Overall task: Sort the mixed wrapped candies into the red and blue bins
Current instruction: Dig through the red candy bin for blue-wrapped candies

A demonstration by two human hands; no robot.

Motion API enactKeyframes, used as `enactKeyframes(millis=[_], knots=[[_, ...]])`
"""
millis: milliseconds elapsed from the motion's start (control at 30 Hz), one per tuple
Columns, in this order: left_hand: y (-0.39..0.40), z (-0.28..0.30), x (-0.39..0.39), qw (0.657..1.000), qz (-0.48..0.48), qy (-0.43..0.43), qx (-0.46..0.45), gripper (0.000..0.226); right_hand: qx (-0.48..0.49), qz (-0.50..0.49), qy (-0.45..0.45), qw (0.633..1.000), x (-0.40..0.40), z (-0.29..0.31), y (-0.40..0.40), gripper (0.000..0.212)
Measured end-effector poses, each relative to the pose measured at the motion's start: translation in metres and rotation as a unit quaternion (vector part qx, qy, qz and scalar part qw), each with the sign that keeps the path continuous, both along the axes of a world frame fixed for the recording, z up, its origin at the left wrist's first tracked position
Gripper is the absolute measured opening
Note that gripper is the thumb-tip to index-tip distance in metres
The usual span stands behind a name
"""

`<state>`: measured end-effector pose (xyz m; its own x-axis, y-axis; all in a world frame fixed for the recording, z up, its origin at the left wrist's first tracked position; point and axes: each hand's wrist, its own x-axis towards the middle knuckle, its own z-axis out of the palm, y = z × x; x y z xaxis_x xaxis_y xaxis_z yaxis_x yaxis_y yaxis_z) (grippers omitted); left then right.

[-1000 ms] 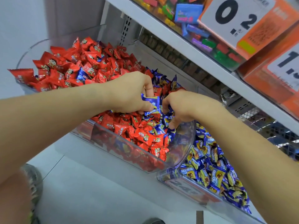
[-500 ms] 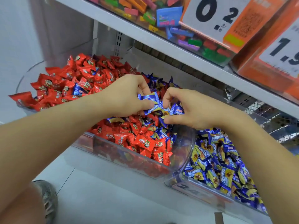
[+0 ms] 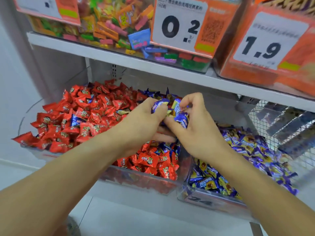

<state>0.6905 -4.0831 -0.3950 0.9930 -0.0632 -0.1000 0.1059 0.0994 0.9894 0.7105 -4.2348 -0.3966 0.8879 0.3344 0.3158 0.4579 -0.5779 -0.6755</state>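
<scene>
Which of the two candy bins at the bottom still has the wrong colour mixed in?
The left bin, the one filled with red candies: blue wrappers lie scattered among them. The right bin shows only blue candies.

Lighting bright and even, diffuse, apparently from above; I see no hard shadows, only soft shade under the upper shelf and beneath the forearms. Colours saturated. Mild glare on the clear front wall of the red bin and on the glossy wrappers. Whole frame slightly soft; I note motion blur on both hands and on the price cards, small print unreadable. Wide-angle bending at edges: shelf lines bow, forearms swell toward the bottom corners.
</scene>
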Motion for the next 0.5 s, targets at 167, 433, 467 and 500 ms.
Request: enactKeyframes(millis=[167,433,467,500], knots=[[0.003,0.000,0.002,0.993,0.007,-0.073,0.097,0.015,0.109,-0.004,0.055,0.992,-0.002,0.011,-0.017,0.027],[-0.005,-0.004,0.007,0.978,0.000,-0.088,0.192,0.012,0.319,-0.054,0.281,0.904,0.002,0.009,-0.042,0.009],[-0.010,-0.003,0.007,0.978,-0.002,-0.091,0.189,0.013,0.337,-0.058,0.284,0.896,0.001,0.009,-0.044,0.008],[-0.016,-0.002,0.007,0.979,-0.006,-0.094,0.183,0.013,0.352,-0.065,0.280,0.891,0.002,0.009,-0.046,0.007]])
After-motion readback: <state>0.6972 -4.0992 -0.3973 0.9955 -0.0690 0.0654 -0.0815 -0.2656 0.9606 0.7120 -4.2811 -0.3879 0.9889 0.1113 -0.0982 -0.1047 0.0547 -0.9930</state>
